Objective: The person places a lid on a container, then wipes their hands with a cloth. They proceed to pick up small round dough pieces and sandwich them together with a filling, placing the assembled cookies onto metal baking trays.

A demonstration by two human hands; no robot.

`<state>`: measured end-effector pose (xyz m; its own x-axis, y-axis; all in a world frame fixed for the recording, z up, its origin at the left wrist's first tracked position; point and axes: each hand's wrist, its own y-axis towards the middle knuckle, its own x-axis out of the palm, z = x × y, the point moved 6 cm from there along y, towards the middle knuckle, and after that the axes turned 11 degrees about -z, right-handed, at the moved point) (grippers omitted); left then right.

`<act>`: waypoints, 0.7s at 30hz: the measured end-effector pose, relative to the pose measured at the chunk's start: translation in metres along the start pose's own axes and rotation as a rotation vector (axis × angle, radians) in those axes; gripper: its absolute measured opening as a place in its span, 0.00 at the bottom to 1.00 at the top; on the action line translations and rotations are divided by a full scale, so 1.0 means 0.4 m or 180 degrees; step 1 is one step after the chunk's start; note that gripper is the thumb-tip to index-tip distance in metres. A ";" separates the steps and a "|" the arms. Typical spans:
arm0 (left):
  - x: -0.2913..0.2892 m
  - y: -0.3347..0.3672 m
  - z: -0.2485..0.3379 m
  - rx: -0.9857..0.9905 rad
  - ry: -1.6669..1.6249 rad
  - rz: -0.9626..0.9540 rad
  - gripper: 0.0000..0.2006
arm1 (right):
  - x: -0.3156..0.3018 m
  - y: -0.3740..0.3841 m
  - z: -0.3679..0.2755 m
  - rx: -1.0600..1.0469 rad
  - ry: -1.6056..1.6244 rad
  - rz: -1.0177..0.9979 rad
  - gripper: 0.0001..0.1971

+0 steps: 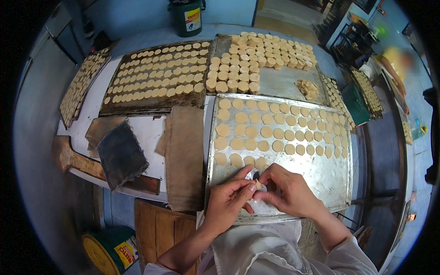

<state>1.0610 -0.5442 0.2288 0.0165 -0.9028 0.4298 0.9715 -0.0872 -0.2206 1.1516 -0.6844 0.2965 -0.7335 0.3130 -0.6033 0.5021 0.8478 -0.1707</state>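
Observation:
Over the front of a shiny metal baking tray point(316, 183), my two hands meet with fingertips pinched together. A small pale dough piece point(258, 184) is between them, mostly covered by the fingers. My left hand point(233, 191) grips it between thumb and forefinger, its other fingers partly spread below. My right hand point(288, 187) has its thumb and curled fingers closed on the piece's other side. Just beyond my fingertips, flat dough rounds point(235, 160) begin a short front row. Fuller rows of rounds fill the far half of this tray.
Behind stands a tray with stacked dough rounds point(233, 73) and a loose dough lump point(307, 89). A dark tray point(156, 101) of rounds lies at the left, near dark cloths point(121, 153) and a wooden paddle point(85, 160). A person point(394, 66) works at the far right.

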 end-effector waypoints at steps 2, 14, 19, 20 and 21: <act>0.020 -0.001 0.012 0.0069 0.0152 0.0021 0.13 | -0.024 -0.006 0.044 0.0145 -0.0097 0.0449 0.11; 0.087 0.009 0.003 0.0092 -0.0139 -0.0453 0.20 | -0.113 -0.062 0.141 0.0894 -0.0605 0.1308 0.09; 0.072 0.000 0.004 -0.0027 0.0112 -0.0444 0.22 | -0.087 -0.047 0.137 0.0720 -0.0760 0.1336 0.08; 0.080 0.001 0.005 -0.0015 0.0208 -0.0452 0.22 | -0.079 -0.041 0.136 0.0652 -0.0724 0.1335 0.08; 0.087 0.004 0.008 0.0062 0.0215 -0.0431 0.22 | -0.074 -0.035 0.133 0.0586 -0.0697 0.1328 0.07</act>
<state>1.0638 -0.5743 0.2463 -0.1303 -0.9097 0.3944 0.9681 -0.2025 -0.1472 1.1907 -0.7284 0.2752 -0.3499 0.4952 -0.7952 0.8189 0.5739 -0.0029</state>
